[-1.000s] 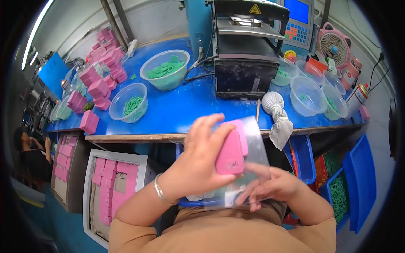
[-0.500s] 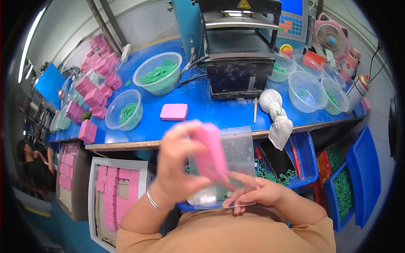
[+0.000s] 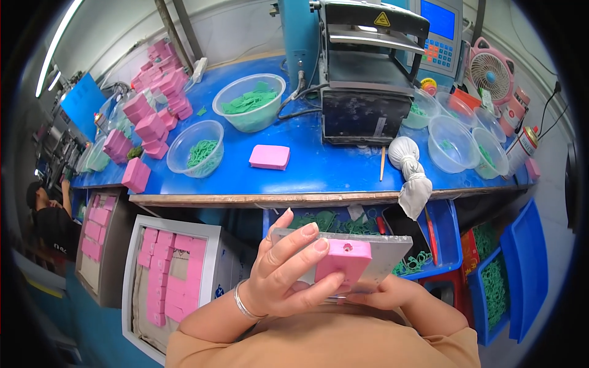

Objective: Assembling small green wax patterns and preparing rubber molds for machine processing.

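"What's at the far left?"

"A seated co-worker [image 3: 52,211] in dark clothing, then stacked pink blocks [image 3: 150,129] on the blue surface [image 3: 319,178]. Lower down is a white-rimmed box [image 3: 178,226] with more of those blocks inside"

"And next along?"

"A clear bowl [image 3: 172,150] of green strips, a larger bowl [image 3: 221,101] of flat green pieces, and one loose pink block [image 3: 270,157] lying on its own near the front"

"Where are the hands?"

"In front of the surface, close to the body. The left grip [image 3: 279,276] clasps a held pink block [image 3: 346,264], a small dark mark on its upper end, against a clear plate [image 3: 389,251]"

"The right grip [image 3: 386,294]?"

"By the plate's lower edge, partly hidden, so I cannot tell whether it's clenched or loose"

"And beyond?"

"A white cloth bundle [image 3: 406,156] drooping over the front edge, a blue tray [image 3: 456,239] below it, small bowls [image 3: 451,153], a pink fan [image 3: 491,73] and a spray can [image 3: 521,147]"
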`<action>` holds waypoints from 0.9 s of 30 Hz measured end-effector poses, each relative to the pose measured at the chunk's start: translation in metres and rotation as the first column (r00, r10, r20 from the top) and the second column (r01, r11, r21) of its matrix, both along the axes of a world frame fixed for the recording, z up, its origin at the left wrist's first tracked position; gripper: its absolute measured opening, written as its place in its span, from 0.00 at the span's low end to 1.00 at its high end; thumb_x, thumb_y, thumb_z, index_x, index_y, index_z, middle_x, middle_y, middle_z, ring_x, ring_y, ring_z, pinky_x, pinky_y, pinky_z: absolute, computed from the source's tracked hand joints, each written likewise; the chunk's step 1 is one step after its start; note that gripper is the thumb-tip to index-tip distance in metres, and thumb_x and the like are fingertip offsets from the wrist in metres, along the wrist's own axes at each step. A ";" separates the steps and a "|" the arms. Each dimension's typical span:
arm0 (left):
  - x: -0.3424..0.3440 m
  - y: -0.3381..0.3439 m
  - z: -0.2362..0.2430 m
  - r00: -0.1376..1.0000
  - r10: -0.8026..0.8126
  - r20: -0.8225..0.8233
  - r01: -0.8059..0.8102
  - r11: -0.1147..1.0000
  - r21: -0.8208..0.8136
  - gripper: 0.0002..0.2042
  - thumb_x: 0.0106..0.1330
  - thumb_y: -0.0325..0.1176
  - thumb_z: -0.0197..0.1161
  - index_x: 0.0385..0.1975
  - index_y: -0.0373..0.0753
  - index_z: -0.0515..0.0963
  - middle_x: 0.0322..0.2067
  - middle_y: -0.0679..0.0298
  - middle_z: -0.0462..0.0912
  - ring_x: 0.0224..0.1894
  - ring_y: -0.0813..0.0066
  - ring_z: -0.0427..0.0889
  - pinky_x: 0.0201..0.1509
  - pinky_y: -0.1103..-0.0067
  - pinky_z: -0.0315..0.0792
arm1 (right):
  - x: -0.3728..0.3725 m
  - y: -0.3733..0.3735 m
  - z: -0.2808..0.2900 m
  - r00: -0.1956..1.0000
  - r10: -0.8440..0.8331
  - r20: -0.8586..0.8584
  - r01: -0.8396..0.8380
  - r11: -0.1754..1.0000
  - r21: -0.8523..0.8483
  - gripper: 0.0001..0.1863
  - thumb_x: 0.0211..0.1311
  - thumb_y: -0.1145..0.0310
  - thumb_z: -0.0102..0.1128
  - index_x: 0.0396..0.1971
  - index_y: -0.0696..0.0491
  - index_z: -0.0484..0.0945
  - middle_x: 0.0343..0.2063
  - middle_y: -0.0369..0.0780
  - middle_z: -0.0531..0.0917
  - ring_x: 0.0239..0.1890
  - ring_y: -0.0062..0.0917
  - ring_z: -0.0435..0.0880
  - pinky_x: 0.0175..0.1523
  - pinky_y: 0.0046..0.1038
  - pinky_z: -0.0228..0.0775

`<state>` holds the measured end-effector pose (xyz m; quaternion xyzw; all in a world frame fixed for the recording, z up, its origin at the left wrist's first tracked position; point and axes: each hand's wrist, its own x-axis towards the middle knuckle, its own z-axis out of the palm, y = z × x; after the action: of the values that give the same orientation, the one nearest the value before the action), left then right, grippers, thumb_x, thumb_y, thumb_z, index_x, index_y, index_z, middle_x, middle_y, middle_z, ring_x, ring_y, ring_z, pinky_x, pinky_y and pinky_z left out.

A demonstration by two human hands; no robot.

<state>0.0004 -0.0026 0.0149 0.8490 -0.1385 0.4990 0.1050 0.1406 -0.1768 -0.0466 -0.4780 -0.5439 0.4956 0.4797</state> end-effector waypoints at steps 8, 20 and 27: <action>0.026 0.045 -0.011 0.957 0.130 -0.259 -0.242 0.849 -0.470 0.29 0.63 0.57 0.42 0.43 0.34 0.71 0.48 0.47 0.68 0.53 0.49 0.65 0.58 0.64 0.57 | 0.020 -0.010 0.022 0.457 -0.009 -0.890 -0.260 0.955 -0.143 0.39 0.55 0.74 0.52 0.64 0.54 0.42 0.41 0.56 0.77 0.31 0.32 0.80 0.42 0.27 0.70; 0.064 0.100 -0.013 0.758 0.369 -0.538 -0.494 0.863 -0.104 0.15 0.43 0.34 0.62 0.31 0.40 0.69 0.34 0.58 0.71 0.41 0.56 0.69 0.45 0.66 0.63 | 0.106 0.035 0.135 0.564 0.015 -0.826 0.073 0.995 0.067 0.39 0.52 0.74 0.42 0.63 0.62 0.36 0.37 0.69 0.72 0.27 0.36 0.82 0.30 0.29 0.73; 0.044 0.080 -0.003 0.720 0.352 -0.599 -0.473 0.880 -0.052 0.22 0.42 0.31 0.66 0.39 0.39 0.68 0.40 0.57 0.70 0.46 0.55 0.66 0.51 0.68 0.61 | 0.122 0.073 0.142 0.615 -0.390 -0.686 0.494 0.868 -0.051 0.25 0.60 0.70 0.45 0.56 0.62 0.56 0.39 0.54 0.77 0.32 0.30 0.81 0.37 0.26 0.75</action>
<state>0.0440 0.0777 0.0123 0.9528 0.1441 0.2425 0.1126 0.2630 -0.1034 0.0949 -0.3480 -0.2305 0.4601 0.7836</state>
